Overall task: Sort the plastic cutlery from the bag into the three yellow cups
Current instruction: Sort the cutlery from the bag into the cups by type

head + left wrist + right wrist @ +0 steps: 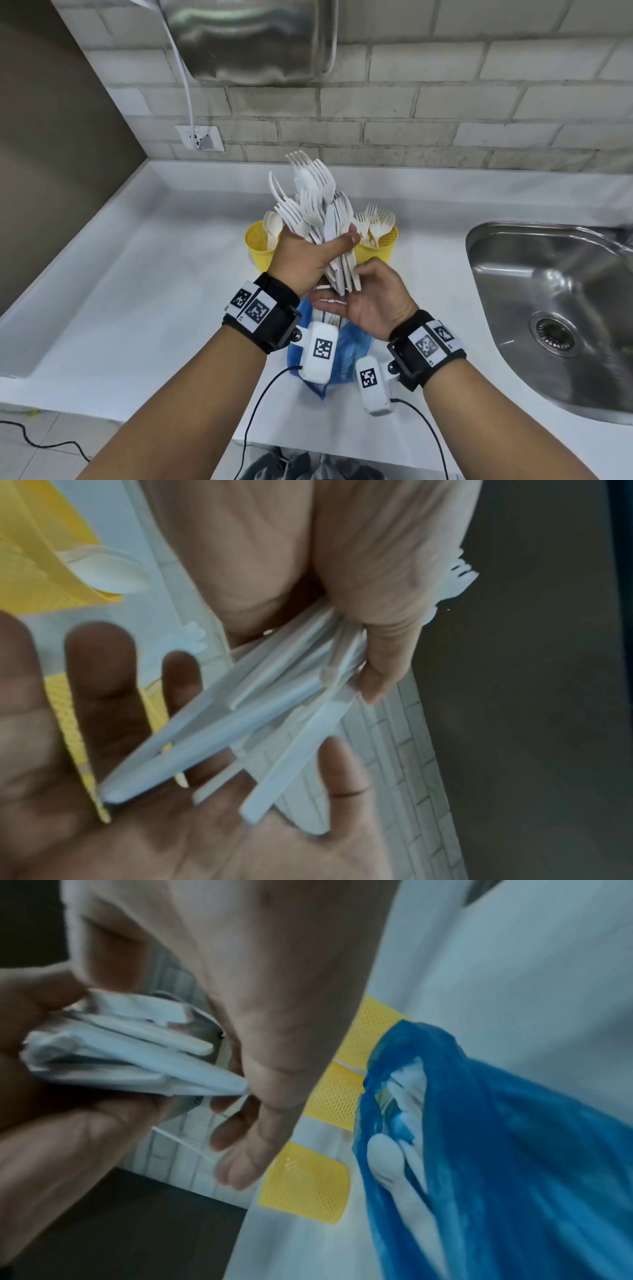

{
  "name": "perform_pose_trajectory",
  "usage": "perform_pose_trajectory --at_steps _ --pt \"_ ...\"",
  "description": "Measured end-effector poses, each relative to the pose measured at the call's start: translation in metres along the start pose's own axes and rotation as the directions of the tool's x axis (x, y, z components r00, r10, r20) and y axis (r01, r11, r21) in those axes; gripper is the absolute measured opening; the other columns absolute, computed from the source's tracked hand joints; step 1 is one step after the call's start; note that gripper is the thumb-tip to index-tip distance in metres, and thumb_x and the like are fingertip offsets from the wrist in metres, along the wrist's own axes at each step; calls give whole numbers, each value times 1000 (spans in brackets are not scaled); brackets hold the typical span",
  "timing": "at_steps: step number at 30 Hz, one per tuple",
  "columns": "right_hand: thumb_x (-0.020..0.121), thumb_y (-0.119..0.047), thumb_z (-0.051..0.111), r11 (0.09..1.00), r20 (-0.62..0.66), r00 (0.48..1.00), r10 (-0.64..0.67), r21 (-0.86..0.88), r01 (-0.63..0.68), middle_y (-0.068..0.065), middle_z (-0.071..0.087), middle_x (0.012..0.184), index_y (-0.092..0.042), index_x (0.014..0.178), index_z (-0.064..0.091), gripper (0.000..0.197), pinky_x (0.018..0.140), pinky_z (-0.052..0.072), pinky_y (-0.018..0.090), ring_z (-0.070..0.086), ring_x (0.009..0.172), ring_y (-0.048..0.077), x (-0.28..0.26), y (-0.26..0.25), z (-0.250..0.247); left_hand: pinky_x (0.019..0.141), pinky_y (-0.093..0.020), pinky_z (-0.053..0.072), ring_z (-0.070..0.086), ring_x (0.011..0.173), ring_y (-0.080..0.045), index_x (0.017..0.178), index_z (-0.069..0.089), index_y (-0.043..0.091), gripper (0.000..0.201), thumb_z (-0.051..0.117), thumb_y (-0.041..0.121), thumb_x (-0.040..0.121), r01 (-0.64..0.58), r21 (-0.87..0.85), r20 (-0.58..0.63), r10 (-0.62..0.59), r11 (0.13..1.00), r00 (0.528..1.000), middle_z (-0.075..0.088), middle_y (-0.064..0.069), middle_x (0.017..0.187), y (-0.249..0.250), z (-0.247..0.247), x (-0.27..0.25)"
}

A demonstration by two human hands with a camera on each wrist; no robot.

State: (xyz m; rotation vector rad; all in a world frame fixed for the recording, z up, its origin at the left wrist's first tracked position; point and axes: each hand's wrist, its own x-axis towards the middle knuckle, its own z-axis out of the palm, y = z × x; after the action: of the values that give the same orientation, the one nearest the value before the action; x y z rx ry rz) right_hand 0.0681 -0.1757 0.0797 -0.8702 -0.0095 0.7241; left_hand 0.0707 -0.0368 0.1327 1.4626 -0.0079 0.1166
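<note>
Left hand (301,253): its grip is wrapped tight round a thick bundle of white plastic cutlery (317,209), thumb across the front of the handles, held above the tabletop (154,274) with the tines pointing up and away.
Bundle: mostly forks, fanned out at the top; the handle ends stick out below the fist, splayed. In the left wrist view the handles (274,718) spread toward the other palm.
Right hand (371,301): sits just under and beside the left, palm turned toward the handle ends, fingers loosely spread and only slightly bent. Its fingertips (322,301) are at the handle ends; whether they pinch one I cannot tell.
Bag (349,346): blue plastic, lying on the tabletop under both wrists, mouth open. The right wrist view shows white spoons (387,1156) inside it.
Left yellow cup (258,248): stands behind the left hand, holding a few spoons (274,222).
Right yellow cup (380,248): stands behind the hands, holding forks (375,221) tines up.
Third cup: hidden by the hands in the head view; the right wrist view shows yellow mesh patches (304,1180) in a row beyond the bag.
Sink (555,308): steel, set into the tabletop on the right, well apart from the cups.
Wall socket (200,137): on the tiled wall behind, with a white cable running up.
</note>
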Motion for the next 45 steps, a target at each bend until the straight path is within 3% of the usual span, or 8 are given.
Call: perform_pose_trajectory --at_steps 5,13,17,23,30,35,40,45 --pt "98 -36 40 957 -54 993 -106 267 117 23 54 147 -6 147 52 59 117 37 55 52 133 41 6 -20 14 81 -28 58 74 88 -15 100 74 3 23 80 -6 79 -80 35 4 80 996 997 78 -4 93 1 8 -5" --pt "107 -16 36 988 -165 976 -145 24 151 15 69 125 -5 141 55 41 77 63 36 67 119 32 9 -25 29 93 -25 54 71 105 -10 109 74 7 32 83 1 79 -103 134 120 87 986 989 77 0 107 -9 13 -2" --pt "111 -34 32 993 -197 975 -99 -82 84 4 73 125 -25 130 65 38 87 62 47 71 115 23 11 -23 29 93 -18 50 70 105 -3 108 73 22 34 82 6 80 -146 176 55 139 973 989 75 5 108 -11 14 2" --pt "108 -35 40 994 -181 983 -32 100 50 7 75 121 -20 127 67 36 84 64 43 75 101 21 8 -27 23 93 -37 57 72 96 -15 95 75 40 36 82 10 76 -123 114 15 122 986 992 76 2 96 -14 12 4" --pt "105 -4 33 979 -224 974 -20 194 64 21 54 148 -4 147 49 45 102 53 40 51 139 34 20 -24 16 96 -44 57 73 103 -25 107 74 6 36 86 4 73 -50 67 126 41 997 991 77 -9 107 -18 11 -3" --pt "110 -15 35 986 -273 961 -41 146 83 11 70 129 -13 130 63 34 81 64 35 69 111 23 18 -30 22 92 -39 58 74 94 -13 91 77 27 24 84 9 77 -56 135 97 44 989 994 78 6 95 -16 10 -1" --pt "98 -9 46 993 -287 957 -26 102 58 13 72 101 -9 111 73 30 80 62 52 75 80 30 7 -34 16 82 -42 59 70 82 -18 86 76 35 28 79 9 76 -55 65 75 50 996 996 74 3 85 -11 9 2" --pt "99 -4 52 999 -308 951 -38 18 46 19 63 98 -5 111 64 16 59 59 30 67 67 29 -3 -34 8 94 -42 56 72 101 -25 96 75 19 30 74 -8 84 -46 -48 95 50 998 994 76 -7 102 -7 6 3"
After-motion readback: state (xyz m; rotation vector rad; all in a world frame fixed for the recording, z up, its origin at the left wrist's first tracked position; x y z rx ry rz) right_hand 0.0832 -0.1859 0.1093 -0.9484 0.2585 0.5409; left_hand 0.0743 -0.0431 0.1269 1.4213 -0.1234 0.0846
